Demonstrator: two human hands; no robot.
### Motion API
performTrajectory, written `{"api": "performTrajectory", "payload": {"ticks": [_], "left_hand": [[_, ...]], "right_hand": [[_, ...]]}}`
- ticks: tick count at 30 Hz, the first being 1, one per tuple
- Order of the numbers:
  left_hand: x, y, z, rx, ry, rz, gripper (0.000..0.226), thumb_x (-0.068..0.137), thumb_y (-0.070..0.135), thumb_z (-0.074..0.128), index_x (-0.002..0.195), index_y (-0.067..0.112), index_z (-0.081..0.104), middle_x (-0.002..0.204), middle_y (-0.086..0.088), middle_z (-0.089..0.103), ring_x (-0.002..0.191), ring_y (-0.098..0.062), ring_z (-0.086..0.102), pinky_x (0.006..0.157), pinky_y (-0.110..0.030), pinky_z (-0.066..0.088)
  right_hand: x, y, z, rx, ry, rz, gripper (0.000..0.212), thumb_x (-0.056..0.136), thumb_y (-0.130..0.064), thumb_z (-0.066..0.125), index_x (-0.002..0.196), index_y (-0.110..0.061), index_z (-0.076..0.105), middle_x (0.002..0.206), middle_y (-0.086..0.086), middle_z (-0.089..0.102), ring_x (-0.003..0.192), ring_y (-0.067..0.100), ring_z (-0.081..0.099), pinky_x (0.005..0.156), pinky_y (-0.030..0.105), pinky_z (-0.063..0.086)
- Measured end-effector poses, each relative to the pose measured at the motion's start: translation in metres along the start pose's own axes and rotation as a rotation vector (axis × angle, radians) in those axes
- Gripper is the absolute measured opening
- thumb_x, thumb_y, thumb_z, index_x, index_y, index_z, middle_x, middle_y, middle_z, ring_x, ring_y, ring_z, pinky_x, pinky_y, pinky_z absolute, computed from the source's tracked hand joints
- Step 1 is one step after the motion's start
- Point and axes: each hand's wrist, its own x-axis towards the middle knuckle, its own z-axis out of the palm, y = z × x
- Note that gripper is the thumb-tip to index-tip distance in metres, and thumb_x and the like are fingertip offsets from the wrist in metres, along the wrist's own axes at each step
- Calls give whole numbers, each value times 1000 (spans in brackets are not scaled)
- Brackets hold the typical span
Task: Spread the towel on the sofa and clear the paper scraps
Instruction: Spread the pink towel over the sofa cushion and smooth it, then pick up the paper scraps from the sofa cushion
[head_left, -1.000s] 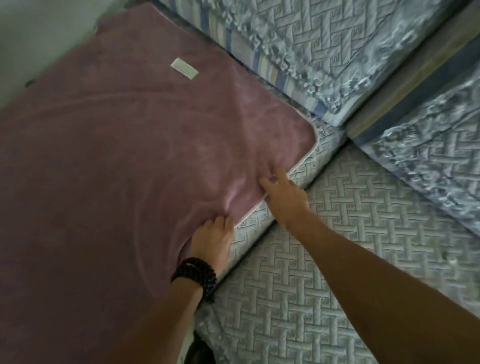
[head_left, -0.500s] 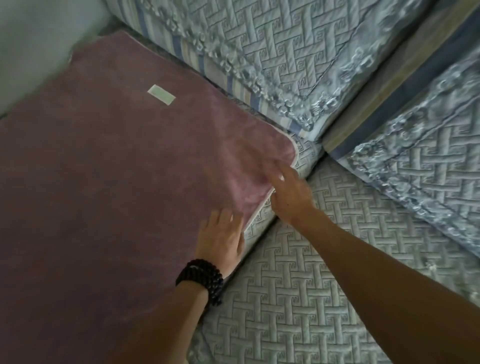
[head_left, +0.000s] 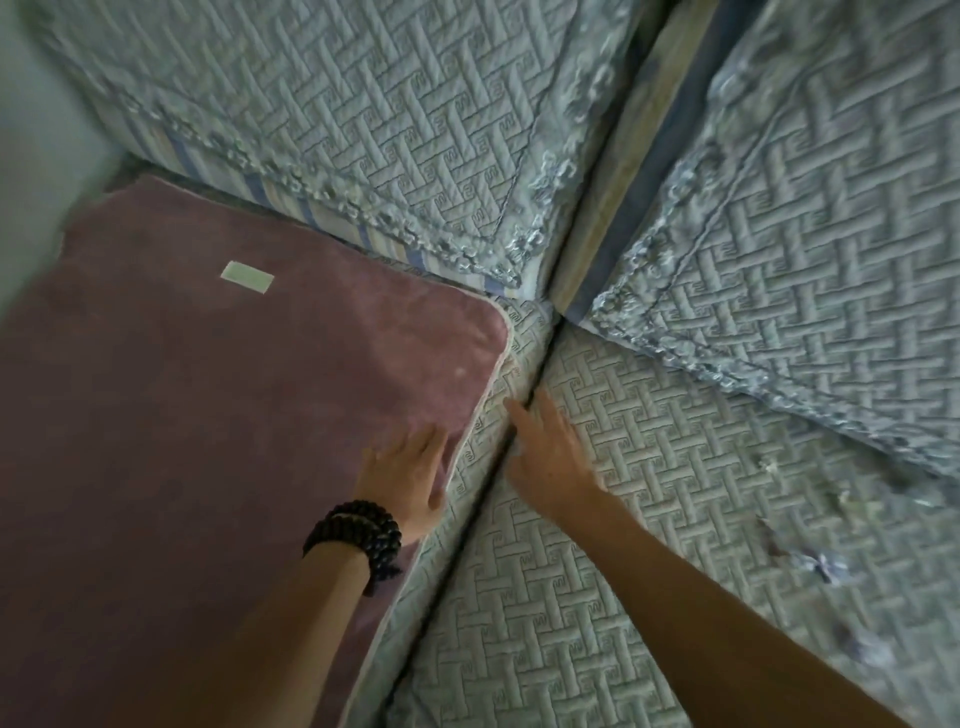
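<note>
Quilted sofa (head_left: 597, 597) seats carry the mauve towel (head_left: 208, 415), spread flat. Left hand (head_left: 408, 475) lies open-palmed on its right edge; right hand (head_left: 545, 457), fingers splayed, rests just beside the towel, holding nothing.

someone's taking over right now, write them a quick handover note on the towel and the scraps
Left hand: open, flat on the towel near its right edge.
Right hand: open, empty, on the quilted seat beside the gap between cushions, off the towel.
Towel: lies flat over the left seat, white tag facing up, near corner rounded and smooth.
Scraps: small bits scattered on the right seat, untouched.
Done: towel looks spread.
Left: gather the scraps from the right seat.
</note>
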Motion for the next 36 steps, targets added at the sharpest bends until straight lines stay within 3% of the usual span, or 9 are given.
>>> {"api": "performTrajectory", "payload": {"ticks": [5, 9, 14, 19, 25, 29, 32, 34, 36], "left_hand": [[6, 68, -15, -183, -27, 222, 65, 90, 33, 59, 146, 22, 29, 147, 1, 41, 128, -21, 47, 105, -38, 39], [4, 143, -11, -247, -85, 337, 80, 88, 25, 63, 148, 36, 10, 143, -5, 40, 115, -22, 56, 92, -39, 50], [5, 234, 14, -88, -138, 502, 80, 89, 29, 61, 151, 33, 9, 142, -6, 37, 101, -22, 60, 71, -31, 49], [8, 299, 35, 33, -200, 586, 79, 88, 30, 63, 150, 31, 13, 147, -9, 31, 126, -29, 45, 92, -40, 51], [36, 364, 58, 160, -92, 634, 69, 87, 36, 63, 143, 32, 24, 152, -12, 23, 138, -34, 27, 103, -55, 41], [63, 391, 94, 299, -3, 698, 60, 88, 48, 50, 141, 40, 25, 153, -10, 17, 137, -36, 24, 98, -62, 39], [77, 395, 123, 373, 70, 704, 41, 93, 53, 32, 131, 39, 38, 148, -9, 27, 129, -35, 31, 95, -57, 41], [88, 391, 134, 357, 151, 728, 48, 96, 50, 18, 117, 23, 52, 119, -8, 49, 103, -25, 45, 83, -46, 48], [94, 387, 138, 249, 151, 821, 44, 98, 42, 26, 102, 13, 59, 94, -4, 56, 81, -19, 50, 72, -39, 51]], "right_hand": [[-90, 24, -17, 250, 156, 213, 62, 89, -3, 51, 148, -16, 37, 158, 21, 24, 140, 39, 35, 104, 52, 46], [-157, 48, -23, 303, 256, 370, 59, 88, -1, 50, 146, -13, 40, 154, 22, 34, 135, 37, 44, 100, 51, 50], [-236, 107, -23, 360, 387, 570, 56, 87, 3, 49, 142, -5, 44, 146, 23, 43, 120, 39, 55, 86, 48, 55], [-285, 162, -22, 327, 469, 671, 55, 83, 8, 51, 137, -2, 50, 136, 23, 51, 115, 40, 56, 81, 49, 55], [-290, 231, -30, 242, 352, 785, 60, 88, -10, 51, 144, -23, 33, 153, 19, 28, 132, 39, 38, 92, 55, 49], [-262, 272, -23, 192, 335, 699, 55, 92, -26, 60, 141, -32, 35, 154, 13, 23, 130, 34, 37, 95, 51, 50], [-252, 303, -6, 107, 355, 492, 37, 92, -18, 65, 126, -25, 53, 131, 9, 45, 115, 29, 49, 83, 40, 57], [-243, 330, -5, 117, 318, 352, 23, 94, -10, 57, 117, -16, 60, 108, 7, 56, 92, 25, 58, 69, 34, 57], [-233, 348, -17, 222, 389, 318, 23, 96, -20, 50, 117, -17, 60, 112, 10, 61, 83, 22, 62, 65, 26, 54]]}}
